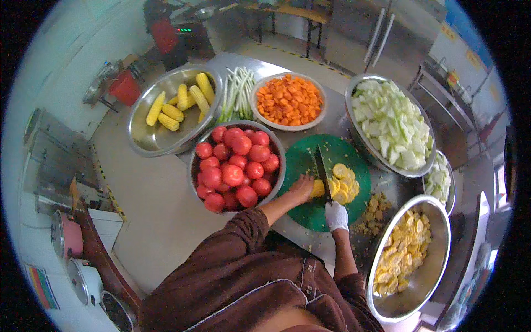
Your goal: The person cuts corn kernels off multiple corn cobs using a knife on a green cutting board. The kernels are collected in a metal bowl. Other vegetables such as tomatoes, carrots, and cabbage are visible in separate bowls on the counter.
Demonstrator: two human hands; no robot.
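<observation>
On a round green cutting board (303,145), my bare left hand (302,190) steadies an ear of corn (318,188). My right hand (336,216), in a white glove, grips the handle of a kitchen knife (323,170). The blade stands at the right end of the ear, by the cut slices. Round yellow corn slices (345,184) lie piled just right of the blade, and small crumbs dot the board. The knife's handle is mostly hidden in my glove.
Around the board stand bowls of tomatoes (232,175), whole corn ears (182,95), carrot pieces (289,100), pale green chunks (392,122) and corn slices (404,253). Scallions (238,93) lie between two bowls. Brown-yellow scraps (374,212) sit on the metal table right of the board.
</observation>
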